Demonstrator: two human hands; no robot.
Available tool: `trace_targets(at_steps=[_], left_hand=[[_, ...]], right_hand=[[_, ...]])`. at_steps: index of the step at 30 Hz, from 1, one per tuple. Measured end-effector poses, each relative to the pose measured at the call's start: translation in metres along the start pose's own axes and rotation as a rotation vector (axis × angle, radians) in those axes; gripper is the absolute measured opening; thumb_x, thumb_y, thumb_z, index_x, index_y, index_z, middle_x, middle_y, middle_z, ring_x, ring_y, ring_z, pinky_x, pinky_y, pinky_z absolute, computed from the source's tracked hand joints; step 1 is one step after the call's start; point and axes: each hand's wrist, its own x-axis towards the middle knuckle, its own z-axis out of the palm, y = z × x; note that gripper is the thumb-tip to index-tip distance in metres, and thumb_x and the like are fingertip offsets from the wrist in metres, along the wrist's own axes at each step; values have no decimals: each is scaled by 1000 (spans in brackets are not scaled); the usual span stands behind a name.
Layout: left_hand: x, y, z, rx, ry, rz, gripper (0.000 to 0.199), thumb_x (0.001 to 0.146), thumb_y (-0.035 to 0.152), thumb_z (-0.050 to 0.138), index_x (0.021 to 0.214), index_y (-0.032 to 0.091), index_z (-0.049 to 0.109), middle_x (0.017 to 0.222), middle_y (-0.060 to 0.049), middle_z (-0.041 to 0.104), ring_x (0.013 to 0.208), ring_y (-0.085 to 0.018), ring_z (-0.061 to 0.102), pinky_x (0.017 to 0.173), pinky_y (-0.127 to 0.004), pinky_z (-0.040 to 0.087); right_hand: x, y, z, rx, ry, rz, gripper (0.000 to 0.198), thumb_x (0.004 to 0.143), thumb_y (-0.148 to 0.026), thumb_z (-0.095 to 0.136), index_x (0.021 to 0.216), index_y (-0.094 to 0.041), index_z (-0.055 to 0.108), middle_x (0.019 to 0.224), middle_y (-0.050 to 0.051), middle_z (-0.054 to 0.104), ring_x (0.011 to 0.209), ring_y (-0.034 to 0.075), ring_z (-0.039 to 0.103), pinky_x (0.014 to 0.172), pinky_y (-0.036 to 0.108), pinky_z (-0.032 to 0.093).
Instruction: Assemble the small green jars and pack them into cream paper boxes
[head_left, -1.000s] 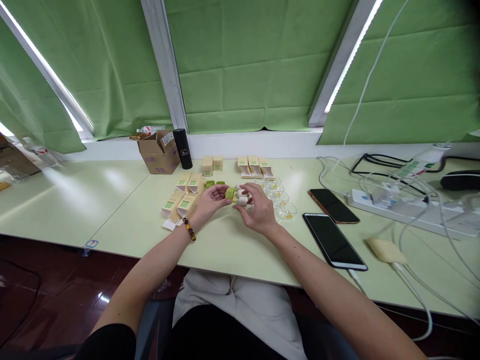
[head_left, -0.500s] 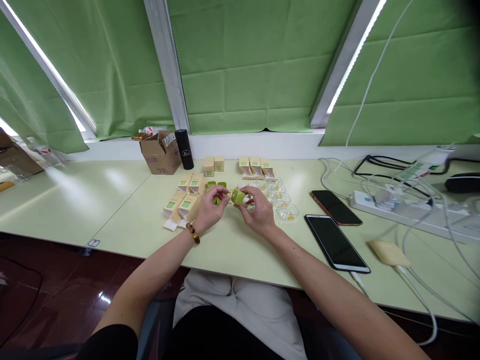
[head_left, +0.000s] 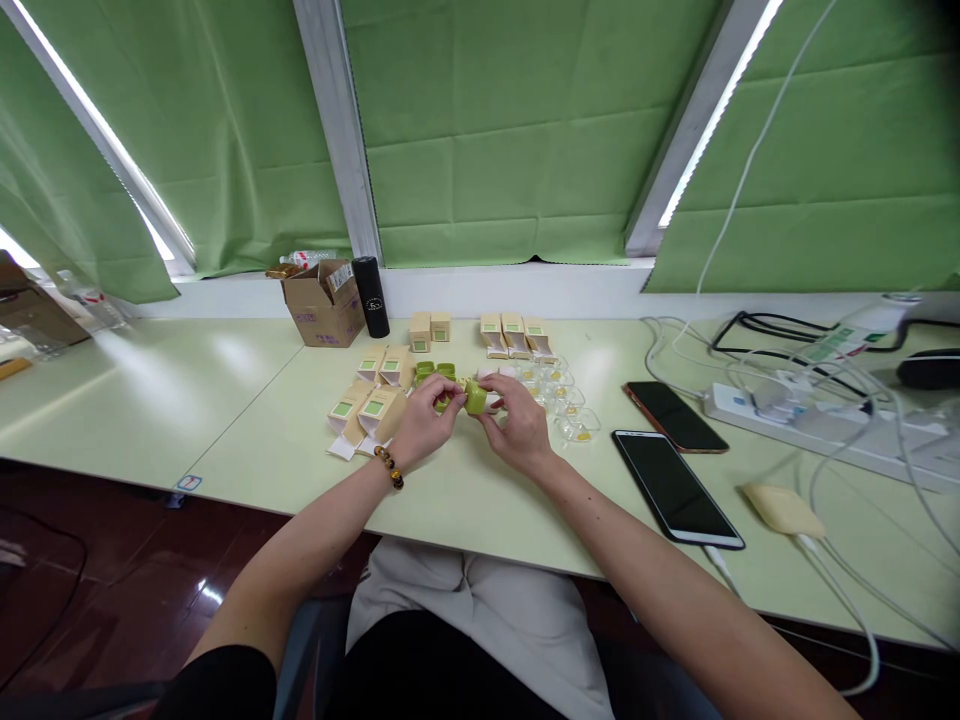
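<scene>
Green and glossy: holding a small rounded piece [head_left: 475, 398] over the pale table [head_left: 465, 500], right between the two sets of fingertips. Pinching at its left edge with the left hand [head_left: 421, 425], thumb and fingers closing together. Gripping its right side with the right hand [head_left: 520, 422], thumb lower, fingers above. Wearing a beaded bracelet [head_left: 389, 467] on the left wrist. Working near more green pieces [head_left: 426, 370], just past the left fingers, and beside open cartons [head_left: 379, 410] to the left. Spotting clear plastic pieces [head_left: 577, 427] just right of the right hand, then two phones [head_left: 677, 490] farther right.
</scene>
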Motion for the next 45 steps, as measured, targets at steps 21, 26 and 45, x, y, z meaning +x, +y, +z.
trace_targets(at_steps=[21,26,45], left_hand=[[3,-7,-1,-85,15,-145,20,94,36,71,87,18,69,83,-2,65,74,-14,55,70,-28,45],[4,-13,-2,-99,34,-190,27,93,44,72,87,18,70,80,-2,65,72,-14,55,68,-27,45],[4,-21,-6,-29,94,-33,27,98,34,71,119,18,69,113,-10,71,98,-20,65,86,-34,54]], right_hand=[[2,-2,-1,-90,11,-6,36,99,-35,72,133,-23,64,123,14,77,111,31,73,76,43,67],[3,-1,-1,-109,24,-14,35,100,-37,70,131,-22,64,121,14,77,110,32,72,80,45,67],[2,0,-4,84,19,89,46,101,-29,63,147,-27,60,134,15,64,120,31,69,87,47,72]])
